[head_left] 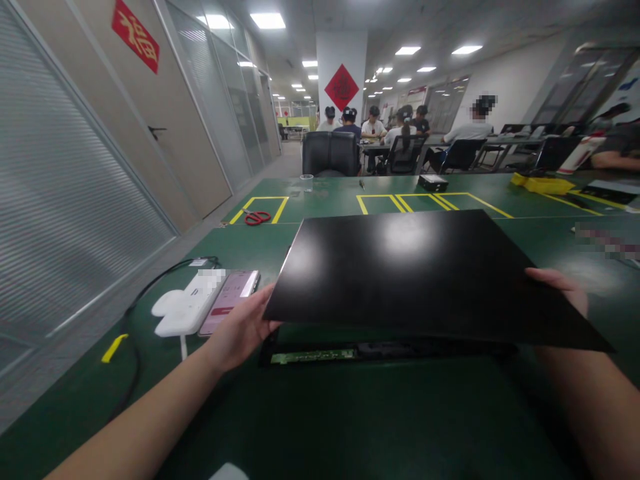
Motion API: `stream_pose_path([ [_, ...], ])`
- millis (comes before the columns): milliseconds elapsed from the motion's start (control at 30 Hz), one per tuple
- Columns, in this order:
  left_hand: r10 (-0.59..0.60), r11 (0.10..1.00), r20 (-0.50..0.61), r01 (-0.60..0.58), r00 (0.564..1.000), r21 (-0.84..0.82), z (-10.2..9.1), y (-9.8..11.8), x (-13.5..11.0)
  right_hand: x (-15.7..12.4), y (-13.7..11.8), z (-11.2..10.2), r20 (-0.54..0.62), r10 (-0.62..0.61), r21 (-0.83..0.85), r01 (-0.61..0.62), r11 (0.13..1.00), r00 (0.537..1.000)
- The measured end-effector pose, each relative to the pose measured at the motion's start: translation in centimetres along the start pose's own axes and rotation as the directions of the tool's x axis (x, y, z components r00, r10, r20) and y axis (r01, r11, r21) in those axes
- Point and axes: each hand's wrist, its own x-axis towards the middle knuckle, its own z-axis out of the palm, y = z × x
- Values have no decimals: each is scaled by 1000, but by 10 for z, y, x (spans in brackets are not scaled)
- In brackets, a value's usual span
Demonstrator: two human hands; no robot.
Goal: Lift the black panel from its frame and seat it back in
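Observation:
Held up above the table is a large, thin, dark screen panel, slightly tilted, with ceiling light glinting off its glossy face. My left hand grips its left edge near the front corner. My right hand is on its right edge, with the thumb on top and the other fingers hidden below. Under the panel lies a black frame with a strip of green circuit board along its front side. The panel covers most of this frame.
Left on the green table are a phone, a white power strip or charger and a black cable. Red-handled scissors, a clear cup, a small black box and a yellow item sit farther back. People sit beyond.

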Motion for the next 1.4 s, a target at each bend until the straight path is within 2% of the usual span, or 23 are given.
stream_pose_path([
  [67,-12,1000,-1,12,1000,20,1,5,-2,-2,1,1,8,147,-79,-146,986,989],
  [167,7,1000,-77,-5,997,26,2,12,-3,-5,0,5,88,373,-194,-351,916,924],
  [233,30,999,-113,-28,993,19,3,16,-4,-6,-1,7,159,457,-248,-413,877,875],
  [300,62,998,-122,-61,991,12,5,19,-4,-4,-1,8,243,481,-255,-423,870,843],
  [400,120,993,-144,-121,982,4,8,23,-5,1,1,9,357,396,-192,-348,917,846],
  [533,164,986,-213,-168,963,-3,8,25,-5,12,8,8,338,257,-147,-219,965,905],
  [600,172,984,-241,-178,955,-2,8,26,-5,16,12,7,335,226,-176,-175,969,915],
  [800,136,990,-265,-141,955,0,10,27,-7,18,20,5,349,219,-331,-99,939,911],
  [1033,-6,1000,-245,4,969,-7,11,22,-11,15,21,7,279,193,-428,-59,902,941],
  [1400,-10,999,-214,3,977,-35,9,15,-7,20,24,6,276,151,-475,-3,880,949],
])
